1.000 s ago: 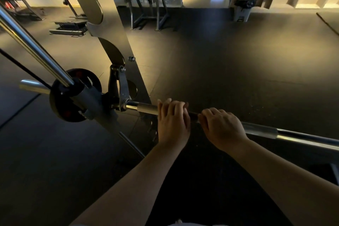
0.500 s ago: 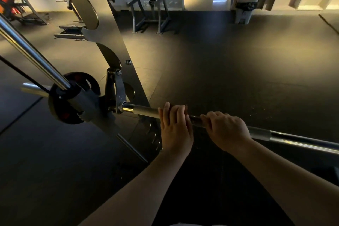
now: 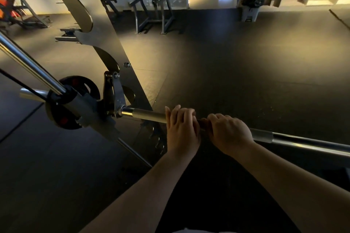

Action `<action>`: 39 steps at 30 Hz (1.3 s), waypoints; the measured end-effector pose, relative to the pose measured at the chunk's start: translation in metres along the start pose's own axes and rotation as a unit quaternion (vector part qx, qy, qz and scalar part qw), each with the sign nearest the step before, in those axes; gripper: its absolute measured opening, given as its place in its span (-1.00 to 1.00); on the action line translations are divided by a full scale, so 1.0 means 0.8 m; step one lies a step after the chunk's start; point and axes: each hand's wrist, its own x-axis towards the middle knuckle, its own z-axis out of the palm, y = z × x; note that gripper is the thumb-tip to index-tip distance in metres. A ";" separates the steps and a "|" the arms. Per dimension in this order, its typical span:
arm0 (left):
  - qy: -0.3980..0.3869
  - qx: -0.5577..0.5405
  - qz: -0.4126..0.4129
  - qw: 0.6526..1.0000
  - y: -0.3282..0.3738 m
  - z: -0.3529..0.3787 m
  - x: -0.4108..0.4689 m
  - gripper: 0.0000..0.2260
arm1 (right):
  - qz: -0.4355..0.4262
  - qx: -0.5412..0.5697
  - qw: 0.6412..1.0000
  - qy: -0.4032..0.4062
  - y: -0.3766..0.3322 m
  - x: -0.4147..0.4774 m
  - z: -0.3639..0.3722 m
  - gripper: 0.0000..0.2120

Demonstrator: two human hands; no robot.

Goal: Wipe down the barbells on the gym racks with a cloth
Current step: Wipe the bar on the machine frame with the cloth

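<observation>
A steel barbell [image 3: 147, 115] lies across the view, hooked into the rack's clamp [image 3: 113, 96] at the left. Its shaft runs off to the right [image 3: 303, 143]. My left hand [image 3: 181, 128] lies over the bar with its fingers fairly straight and their tips past the far side. Right beside it, my right hand [image 3: 229, 132] curls round the bar. A dark strip [image 3: 201, 123] shows between the two hands; I cannot tell whether it is a cloth.
A black weight plate [image 3: 72, 102] sits on the bar's left sleeve, beyond the angled rack upright [image 3: 113, 47]. A chrome guide rod [image 3: 28, 62] slants down from the upper left. A padded bench frame [image 3: 153, 4] and a bin [image 3: 251, 9] stand on the dark rubber floor [image 3: 246, 72].
Both hands have slid slightly to the right along the bar, staying side by side. The view has tilted a little.
</observation>
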 end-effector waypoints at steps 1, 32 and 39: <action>-0.004 0.008 0.017 1.000 -0.009 -0.001 0.001 -0.62 | -0.001 -0.004 1.000 0.006 0.000 0.000 0.000 -0.80; 0.028 0.028 0.005 0.999 0.006 0.010 -0.008 -0.70 | 0.021 -0.004 1.000 -0.022 0.064 -0.036 -0.013 -0.56; 0.023 -0.032 -0.089 0.995 0.086 0.038 -0.008 -0.76 | -0.010 0.032 0.997 -0.071 0.080 -0.037 -0.018 -0.82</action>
